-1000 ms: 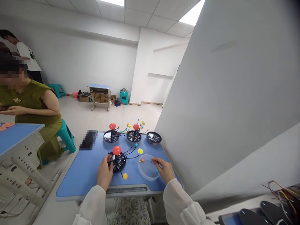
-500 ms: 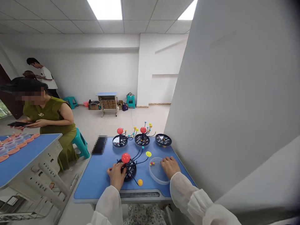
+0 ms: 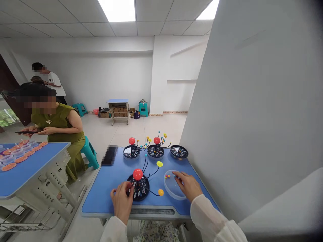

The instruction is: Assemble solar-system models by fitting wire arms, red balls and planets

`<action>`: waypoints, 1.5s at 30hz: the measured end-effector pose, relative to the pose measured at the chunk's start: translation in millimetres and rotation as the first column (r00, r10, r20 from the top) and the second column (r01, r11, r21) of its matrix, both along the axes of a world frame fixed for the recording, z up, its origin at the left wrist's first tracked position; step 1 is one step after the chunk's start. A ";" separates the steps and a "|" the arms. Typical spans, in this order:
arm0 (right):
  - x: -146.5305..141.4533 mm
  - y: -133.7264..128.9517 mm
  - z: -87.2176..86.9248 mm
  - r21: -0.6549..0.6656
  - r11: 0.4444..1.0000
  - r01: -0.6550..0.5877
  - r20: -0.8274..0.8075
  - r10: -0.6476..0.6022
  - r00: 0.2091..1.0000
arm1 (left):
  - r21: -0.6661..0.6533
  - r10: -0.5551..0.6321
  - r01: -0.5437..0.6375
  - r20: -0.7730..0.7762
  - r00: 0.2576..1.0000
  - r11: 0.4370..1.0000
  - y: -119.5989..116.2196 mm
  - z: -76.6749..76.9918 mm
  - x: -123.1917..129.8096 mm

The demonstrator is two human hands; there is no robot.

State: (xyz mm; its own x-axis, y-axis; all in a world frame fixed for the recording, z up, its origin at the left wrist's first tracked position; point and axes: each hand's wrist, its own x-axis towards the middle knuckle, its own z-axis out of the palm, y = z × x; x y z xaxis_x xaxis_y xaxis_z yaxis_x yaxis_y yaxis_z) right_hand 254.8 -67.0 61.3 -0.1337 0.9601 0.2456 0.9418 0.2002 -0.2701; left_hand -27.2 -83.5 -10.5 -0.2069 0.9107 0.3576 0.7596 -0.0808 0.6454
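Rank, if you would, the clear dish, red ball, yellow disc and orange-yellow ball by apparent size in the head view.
1. Clear dish
2. Red ball
3. Yellow disc and orange-yellow ball: these look alike, so I won't rank them.

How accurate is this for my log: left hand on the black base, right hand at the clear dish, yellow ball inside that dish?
The yellow ball is wrong: the head view shows it on the blue desk, outside the clear dish. The left hand on the black base and right hand stand as stated.
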 end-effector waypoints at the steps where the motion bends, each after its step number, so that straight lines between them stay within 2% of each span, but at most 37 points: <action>1: -4.8 -5.3 -0.8 0.006 0.999 -0.032 -0.247 0.033 0.969 | 0.052 -0.001 0.000 0.024 1.000 0.999 -5.5 -0.4 0.1; 2: -11.4 -10.6 -0.9 0.009 0.998 -0.070 -0.499 0.065 0.864 | 0.105 -0.017 0.012 0.047 0.999 0.994 -10.7 -0.1 1.6; 3: -19.5 -15.7 0.2 0.001 0.993 -0.116 -0.695 0.084 0.715 | 0.155 -0.047 0.036 0.068 0.997 0.987 -15.1 1.0 4.6; 5: -38.8 -24.3 5.7 -0.033 0.981 -0.190 -0.897 0.055 0.439 | 0.238 -0.113 0.084 0.110 0.988 0.968 -20.6 4.7 13.7; 6: -48.8 -27.5 9.7 -0.060 0.974 -0.217 -0.936 0.020 0.350 | 0.269 -0.140 0.102 0.128 0.982 0.958 -21.5 6.7 19.0; 7: -58.3 -29.8 14.1 -0.092 0.967 -0.238 -0.955 -0.018 0.296 | 0.292 -0.161 0.113 0.145 0.976 0.950 -21.1 8.4 24.2; 9: -74.1 -31.7 22.1 -0.155 0.954 -0.257 -0.964 -0.089 0.250 | 0.319 -0.189 0.126 0.175 0.966 0.939 -18.4 10.2 33.3; 12: -87.8 -29.3 28.5 -0.227 0.941 -0.251 -0.955 -0.164 0.248 | 0.331 -0.219 0.142 0.208 0.953 0.933 -13.7 9.1 41.6; 17: -94.5 -21.4 25.5 -0.283 0.926 -0.248 -0.934 -0.208 0.289 | 0.297 -0.224 0.139 0.272 0.936 0.945 -11.6 6.6 48.1; 23: -101.5 -16.3 20.8 -0.247 0.935 -0.255 -0.890 -0.114 0.441 | 0.261 -0.283 0.190 0.389 0.877 0.946 -11.7 8.4 53.2; 27: -106.5 -12.2 20.2 -0.221 0.935 -0.276 -0.860 -0.054 0.507 | 0.222 -0.312 0.231 0.477 0.822 0.947 -10.7 7.4 53.5; 30: -108.4 -8.0 19.7 -0.239 0.927 -0.289 -0.828 -0.039 0.560 | 0.225 -0.301 0.214 0.494 0.816 0.950 -9.9 6.4 52.8; 37: -106.0 -2.4 19.9 -0.300 0.907 -0.296 -0.780 -0.055 0.623 | 0.253 -0.312 0.208 0.502 0.807 0.945 -9.8 6.5 52.2; 45: -104.6 -5.5 26.8 -0.253 0.916 -0.312 -0.716 0.039 0.697 | 0.242 -0.308 0.208 0.519 0.798 0.948 -9.8 8.7 52.8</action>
